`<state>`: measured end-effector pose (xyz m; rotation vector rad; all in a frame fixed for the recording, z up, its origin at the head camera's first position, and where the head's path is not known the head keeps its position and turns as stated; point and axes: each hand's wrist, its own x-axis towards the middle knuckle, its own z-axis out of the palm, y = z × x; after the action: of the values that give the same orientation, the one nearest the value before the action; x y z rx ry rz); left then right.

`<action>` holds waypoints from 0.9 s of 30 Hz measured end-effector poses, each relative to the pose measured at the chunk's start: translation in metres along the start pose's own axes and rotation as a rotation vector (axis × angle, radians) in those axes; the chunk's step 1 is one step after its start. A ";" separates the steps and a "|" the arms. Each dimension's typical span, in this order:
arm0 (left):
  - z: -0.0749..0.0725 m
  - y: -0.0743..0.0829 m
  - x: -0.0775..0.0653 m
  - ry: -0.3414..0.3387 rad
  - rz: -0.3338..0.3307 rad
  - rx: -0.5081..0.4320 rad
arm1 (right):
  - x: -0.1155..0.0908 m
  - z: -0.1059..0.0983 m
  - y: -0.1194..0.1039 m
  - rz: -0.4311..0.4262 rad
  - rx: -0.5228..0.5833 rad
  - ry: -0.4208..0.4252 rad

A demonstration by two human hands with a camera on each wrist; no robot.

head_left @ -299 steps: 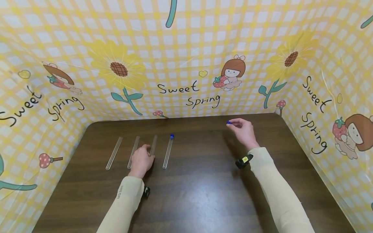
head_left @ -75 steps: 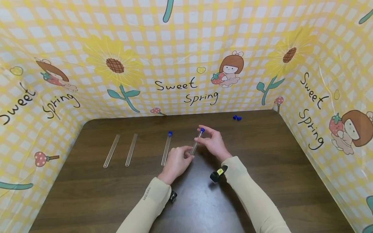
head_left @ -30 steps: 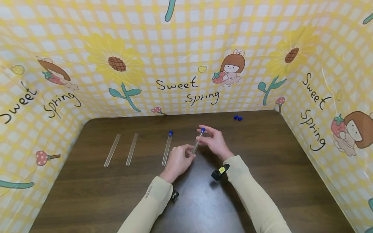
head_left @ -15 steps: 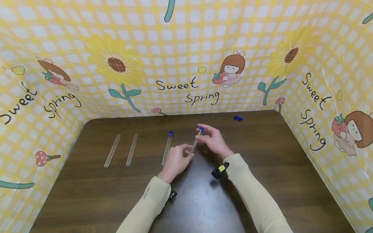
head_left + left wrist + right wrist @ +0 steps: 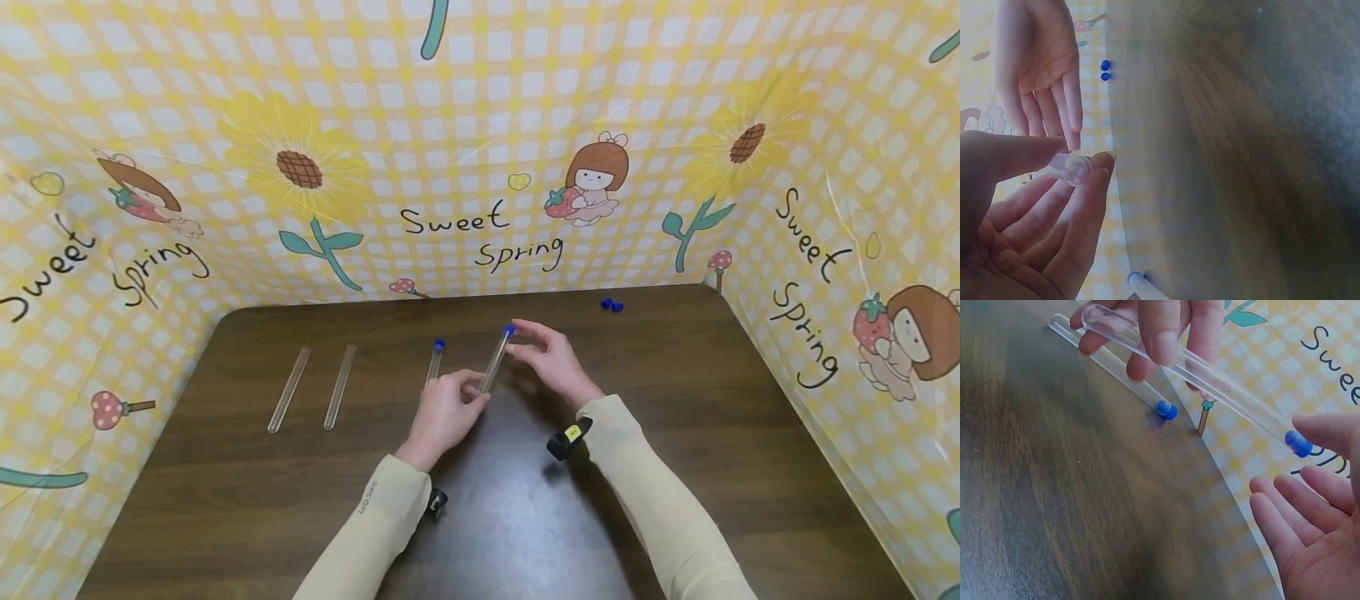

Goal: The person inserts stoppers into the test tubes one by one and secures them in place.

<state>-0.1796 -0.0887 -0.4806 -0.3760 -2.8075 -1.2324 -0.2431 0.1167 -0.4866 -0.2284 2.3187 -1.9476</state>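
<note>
My left hand [image 5: 446, 412] pinches a clear test tube [image 5: 492, 362] near its rounded bottom, between thumb and fingers. The tube is raised and tilted, with a blue cap [image 5: 1298, 444] in its mouth. Beside that cap is my right hand [image 5: 555, 362], its thumb close to the cap and its fingers spread apart, gripping nothing. Behind the left hand, a second test tube with a blue cap [image 5: 438, 344] lies on the table, its lower part hidden in the head view. Two uncapped test tubes, one at the far left [image 5: 288, 390] and one nearer [image 5: 340, 387], lie side by side.
Two loose blue caps [image 5: 612, 305] sit near the back edge of the dark wooden table [image 5: 525, 517]. A yellow checked cloth [image 5: 465, 150] with printed flowers and lettering walls in the table at the back and both sides.
Since ten seconds ago, the third tube has been lifted from the table and capped. Over the last half second, the left hand shifts it leftward and the right fingers come off it.
</note>
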 end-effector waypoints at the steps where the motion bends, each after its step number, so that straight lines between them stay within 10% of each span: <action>1: -0.001 -0.001 0.000 0.002 -0.002 0.002 | 0.000 -0.001 0.000 -0.004 -0.008 0.002; 27: -0.030 -0.022 -0.005 0.083 -0.087 0.006 | -0.003 -0.023 0.008 0.050 -0.073 0.095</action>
<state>-0.1819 -0.1260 -0.4769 -0.1985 -2.7834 -1.2251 -0.2446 0.1404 -0.4908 -0.0849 2.4327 -1.8919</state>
